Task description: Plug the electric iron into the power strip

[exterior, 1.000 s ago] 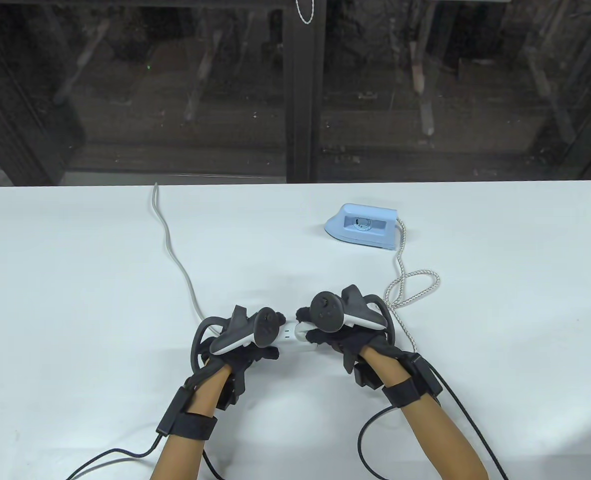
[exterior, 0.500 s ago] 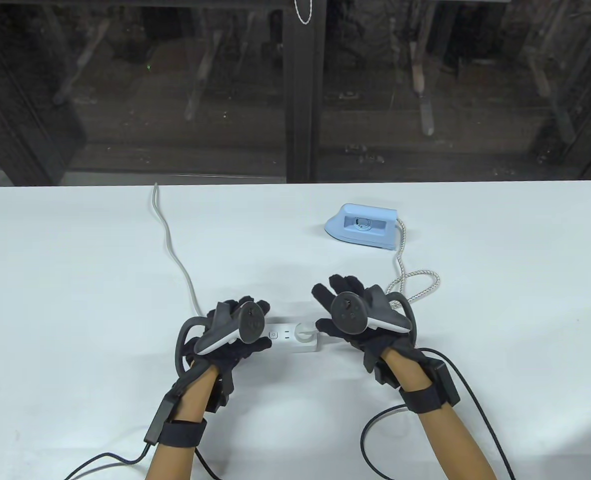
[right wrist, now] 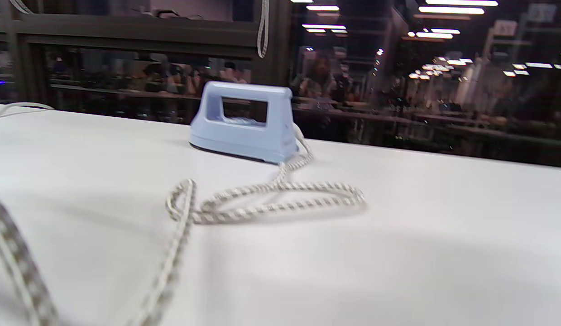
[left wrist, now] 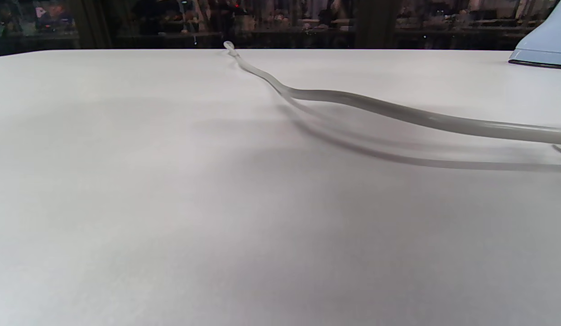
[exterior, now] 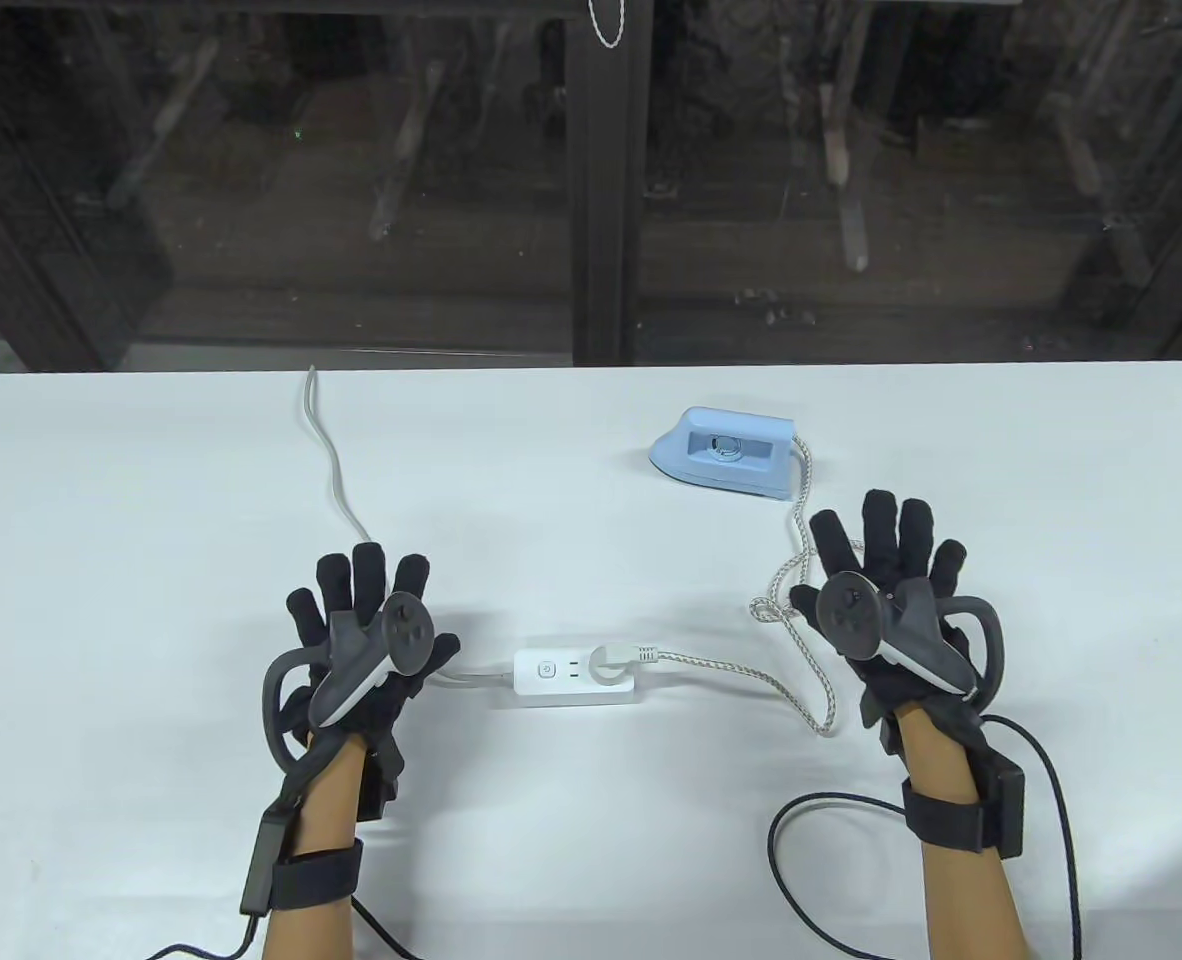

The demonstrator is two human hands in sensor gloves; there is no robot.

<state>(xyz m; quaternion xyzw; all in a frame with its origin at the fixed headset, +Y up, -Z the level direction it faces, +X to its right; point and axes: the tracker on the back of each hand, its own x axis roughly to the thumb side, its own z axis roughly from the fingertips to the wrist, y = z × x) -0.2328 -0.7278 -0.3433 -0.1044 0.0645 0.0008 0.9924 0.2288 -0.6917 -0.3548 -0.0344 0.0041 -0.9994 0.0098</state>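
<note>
A small light-blue iron (exterior: 722,452) stands on the white table at the back right; it also shows in the right wrist view (right wrist: 244,122). Its braided cord (exterior: 801,640) loops down to a white round plug (exterior: 611,664) seated in the right end of the white power strip (exterior: 573,678). My left hand (exterior: 366,605) lies flat with fingers spread, left of the strip and apart from it. My right hand (exterior: 886,555) lies flat with fingers spread, right of the cord loop, holding nothing.
The strip's grey cable (exterior: 346,505) runs from the strip's left end up to the table's far edge; it crosses the left wrist view (left wrist: 375,108). Black glove cables (exterior: 801,830) trail near the front edge. A dark window stands behind the table.
Both hands have let go of the plug and strip and moved apart, left hand leftward, right hand rightward and back, fingers now spread. The plug stays in the strip.
</note>
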